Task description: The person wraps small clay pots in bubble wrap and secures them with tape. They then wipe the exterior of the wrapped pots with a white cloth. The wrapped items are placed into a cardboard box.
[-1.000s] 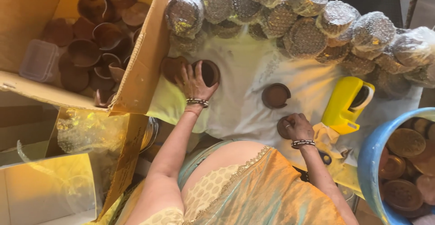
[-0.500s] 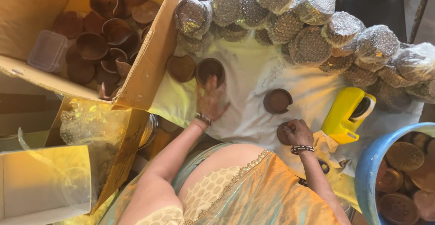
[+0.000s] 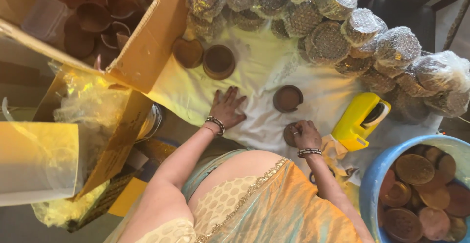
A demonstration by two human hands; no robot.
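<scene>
A: Where are the person's hands?

B: The left hand (image 3: 228, 108) lies flat and open on the white cloth (image 3: 196, 93), fingers spread, gripping nothing. The right hand (image 3: 307, 134) is curled closed around a small brown clay disc (image 3: 290, 134) at the cloth's near edge.

A: What is close by?

B: A round clay pot (image 3: 287, 98) sits just beyond the right hand. A yellow tape dispenser (image 3: 360, 119) lies to its right. Bubble-wrapped bundles (image 3: 328, 42) line the far side

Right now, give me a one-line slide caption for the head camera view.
Left hand flat on white cloth; right hand on a brown clay disc beside a yellow tape dispenser.
</scene>
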